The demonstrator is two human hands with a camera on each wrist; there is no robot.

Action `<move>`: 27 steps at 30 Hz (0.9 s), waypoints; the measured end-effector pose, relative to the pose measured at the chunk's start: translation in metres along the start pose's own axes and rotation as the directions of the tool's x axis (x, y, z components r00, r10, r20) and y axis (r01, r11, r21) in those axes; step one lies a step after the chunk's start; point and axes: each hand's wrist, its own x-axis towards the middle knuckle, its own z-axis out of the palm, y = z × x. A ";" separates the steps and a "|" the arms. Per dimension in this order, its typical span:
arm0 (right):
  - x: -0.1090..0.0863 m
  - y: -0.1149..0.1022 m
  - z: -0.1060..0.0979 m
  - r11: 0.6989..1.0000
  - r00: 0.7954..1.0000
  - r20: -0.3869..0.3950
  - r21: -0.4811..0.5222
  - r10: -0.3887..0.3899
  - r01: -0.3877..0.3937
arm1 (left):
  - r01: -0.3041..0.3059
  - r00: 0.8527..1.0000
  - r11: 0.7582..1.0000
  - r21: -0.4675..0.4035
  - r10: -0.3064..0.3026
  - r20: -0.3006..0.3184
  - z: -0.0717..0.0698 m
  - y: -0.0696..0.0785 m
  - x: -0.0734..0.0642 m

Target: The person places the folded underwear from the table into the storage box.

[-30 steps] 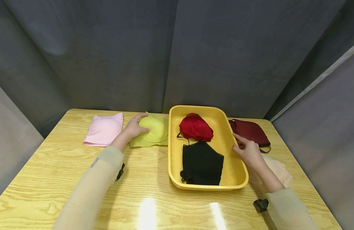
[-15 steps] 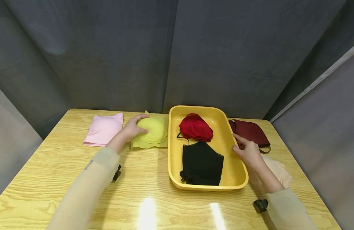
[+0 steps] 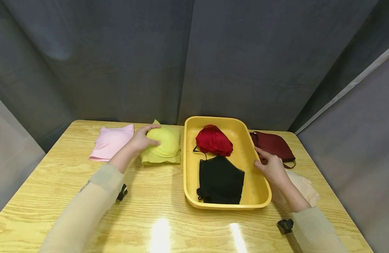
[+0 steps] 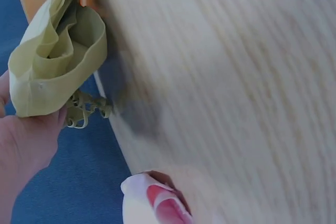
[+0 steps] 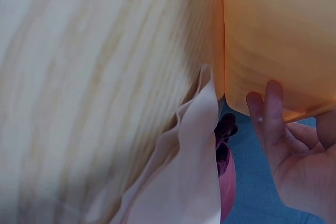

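Note:
In the head view my left hand (image 3: pixel 142 138) holds a yellow-green bra (image 3: pixel 166 142) left of the yellow basin, thumb and fingers spread across its cup. The left wrist view shows the yellow-green bra (image 4: pixel 58 66) from its folded side, in the grip of my left hand (image 4: pixel 26 145). My right hand (image 3: pixel 273 168) grips the right rim of the yellow basin (image 3: pixel 188 168). From the right wrist, fingers (image 5: pixel 273 108) lie against the basin's outer wall (image 5: pixel 283 40). Inside the basin lie a red bra (image 3: pixel 214 140) and a folded black bra (image 3: pixel 221 181).
A pink bra (image 3: pixel 113 140) lies at the left on the wooden table (image 3: pixel 143 196). Right of the basin are a maroon bra (image 3: pixel 274 146) and a beige garment (image 3: pixel 302 186), partly hidden by the right arm. A grey curtain (image 3: pixel 134 63) stands behind the table.
My left hand has moved slightly left with the yellow-green bra, opening a small gap between it and the basin. My right hand keeps its place at the rim.

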 end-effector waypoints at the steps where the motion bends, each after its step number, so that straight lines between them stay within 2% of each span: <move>1: 0.000 0.000 0.000 1.000 1.000 0.002 0.000 0.001 -0.001 | 0.005 1.000 1.000 -0.009 -0.005 -0.001 -0.001 0.001 -0.001; 7: -0.001 -0.001 0.000 1.000 1.000 0.004 0.003 0.004 -0.004 | 0.020 1.000 1.000 -0.024 -0.020 -0.003 -0.004 0.006 -0.007; 12: -0.001 -0.002 0.001 1.000 1.000 0.000 0.004 -0.004 0.004 | 0.042 0.999 0.998 -0.043 -0.043 -0.022 -0.006 0.016 -0.015; 17: 0.000 -0.002 0.002 1.000 1.000 0.004 0.011 -0.001 0.001 | 0.016 0.999 0.999 -0.042 -0.018 -0.043 -0.008 0.028 -0.026; 27: 0.002 -0.003 0.004 1.000 1.000 0.005 0.019 0.000 0.000 | 0.008 0.997 0.997 -0.078 -0.014 -0.074 -0.012 0.051 -0.045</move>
